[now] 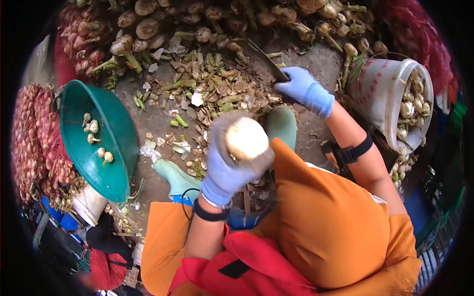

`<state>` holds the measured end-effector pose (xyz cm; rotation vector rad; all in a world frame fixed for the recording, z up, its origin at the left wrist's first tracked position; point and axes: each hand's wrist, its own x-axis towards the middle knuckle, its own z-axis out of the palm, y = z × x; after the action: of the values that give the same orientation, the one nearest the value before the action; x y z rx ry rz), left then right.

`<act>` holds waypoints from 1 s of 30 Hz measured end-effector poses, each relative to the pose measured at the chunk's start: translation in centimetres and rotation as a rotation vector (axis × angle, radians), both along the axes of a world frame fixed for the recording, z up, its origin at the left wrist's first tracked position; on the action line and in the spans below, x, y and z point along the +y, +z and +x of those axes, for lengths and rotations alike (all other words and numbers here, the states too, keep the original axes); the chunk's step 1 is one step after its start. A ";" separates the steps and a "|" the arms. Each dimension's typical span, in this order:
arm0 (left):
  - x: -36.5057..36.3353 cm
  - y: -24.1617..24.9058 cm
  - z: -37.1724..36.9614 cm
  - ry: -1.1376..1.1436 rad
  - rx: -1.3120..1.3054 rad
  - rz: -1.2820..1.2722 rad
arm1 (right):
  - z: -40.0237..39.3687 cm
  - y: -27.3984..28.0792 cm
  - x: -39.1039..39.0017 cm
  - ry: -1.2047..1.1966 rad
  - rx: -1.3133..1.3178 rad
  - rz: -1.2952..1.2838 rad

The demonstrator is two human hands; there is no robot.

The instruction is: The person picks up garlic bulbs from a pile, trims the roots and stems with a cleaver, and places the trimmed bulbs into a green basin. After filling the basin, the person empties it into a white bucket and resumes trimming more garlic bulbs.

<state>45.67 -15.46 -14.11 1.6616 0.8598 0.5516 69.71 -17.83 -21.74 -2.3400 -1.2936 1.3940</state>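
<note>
A large pale bulb [246, 138] with a smooth white face sits in my left hand [224, 170], whose gloved fingers wrap round it, slightly blurred by motion. My right hand [305, 90], also in a light blue glove, grips the handle of a knife [266, 61]. The dark blade points up and to the left, over the ground beyond my boots. The knife and the bulb are apart. Cut stems and peelings [212, 84] lie scattered on the ground in front of me.
A green basin [126, 143] at the left holds several small bulbs. A white bucket [368, 93] of bulbs leans at the right. Piled bulbs [147, 28] line the far side. Net sacks [32, 143] stand far left. Another person in red [106, 269] is at lower left.
</note>
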 end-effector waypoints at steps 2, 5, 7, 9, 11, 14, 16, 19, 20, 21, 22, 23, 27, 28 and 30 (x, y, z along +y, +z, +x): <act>0.6 -2.4 -0.4 0.084 -0.006 -0.183 | -2.2 1.3 -0.3 -0.247 0.618 -0.034; 1.0 -3.2 -0.2 0.012 0.052 -0.047 | -4.9 0.7 -1.1 -0.457 1.039 0.073; 0.9 -3.1 0.1 0.070 -0.083 -0.119 | -5.5 1.3 -0.9 -0.569 1.126 0.079; 1.7 -3.2 -0.3 0.105 -0.125 -0.367 | -5.1 4.4 -0.7 -0.467 0.929 0.147; 1.8 -2.7 -0.3 0.261 -0.220 -0.813 | -5.2 3.8 -1.1 -0.126 0.579 0.603; 1.9 -4.8 -2.5 0.284 -0.125 -0.739 | -4.4 5.2 -0.1 0.193 0.204 0.663; 0.6 -7.3 -4.3 0.242 0.011 -0.388 | -3.8 6.7 0.2 0.179 0.085 0.635; 2.7 -3.2 -2.7 0.108 0.255 -0.015 | -4.0 5.1 0.5 0.347 0.024 0.565; 3.7 -0.7 -1.8 0.178 0.323 -0.229 | -3.1 2.4 1.1 0.408 -0.010 0.383; 4.7 -1.2 -3.5 0.354 0.131 -0.235 | -2.0 1.7 1.9 0.392 -0.059 0.138; 6.8 -1.7 -6.1 0.526 -0.060 -0.232 | -1.1 1.0 2.6 0.369 -0.105 -0.100; 8.9 -0.3 -7.8 0.399 -0.582 -0.593 | -0.3 0.0 2.5 0.386 -0.102 -0.013; 10.9 -0.1 -11.4 0.296 -1.343 -0.971 | -2.6 -5.4 3.4 0.380 -0.249 0.623; 10.3 -0.7 -9.6 0.330 -1.154 -0.941 | -2.9 -6.2 4.4 0.380 -0.255 0.629; 8.8 -3.4 -6.5 0.437 -0.815 -0.932 | -3.6 -7.0 5.9 0.449 -0.241 0.518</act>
<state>39.18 -6.69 -17.55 0.3228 0.6794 0.8634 66.10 -11.88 -28.72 -1.9714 -2.0499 0.7232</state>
